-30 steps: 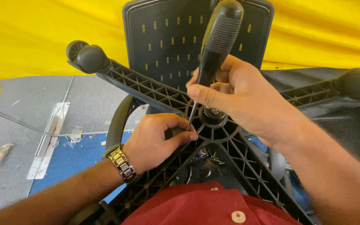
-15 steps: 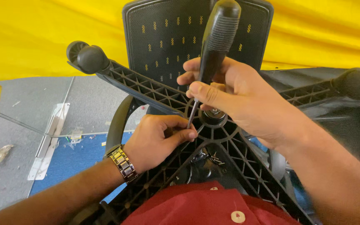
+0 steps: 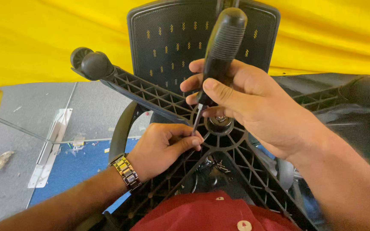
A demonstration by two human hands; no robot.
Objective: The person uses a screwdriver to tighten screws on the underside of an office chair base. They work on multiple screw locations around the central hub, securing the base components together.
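Observation:
An upturned office chair's black star-shaped base [image 3: 150, 96] fills the middle, its ribbed arms spreading from a central hub [image 3: 220, 124]. My right hand [image 3: 253, 102] grips a black-handled screwdriver [image 3: 223, 47], its thin shaft angled down-left to the ribs beside the hub. My left hand [image 3: 161, 147], with a metal watch at the wrist, is closed on the base next to the screwdriver's tip, thumb and fingers pinched there. What the fingers pinch is hidden.
A caster wheel [image 3: 93, 64] tops the left arm, another [image 3: 369, 90] sits at the right. The black mesh chair back [image 3: 172, 38] stands behind, against yellow cloth [image 3: 43, 38]. Grey and blue floor [image 3: 73, 167] lies at the left with a metal strip and scraps.
My right hand has shifted its fingers slightly on the screwdriver handle. The left hand and the chair base stay where they were.

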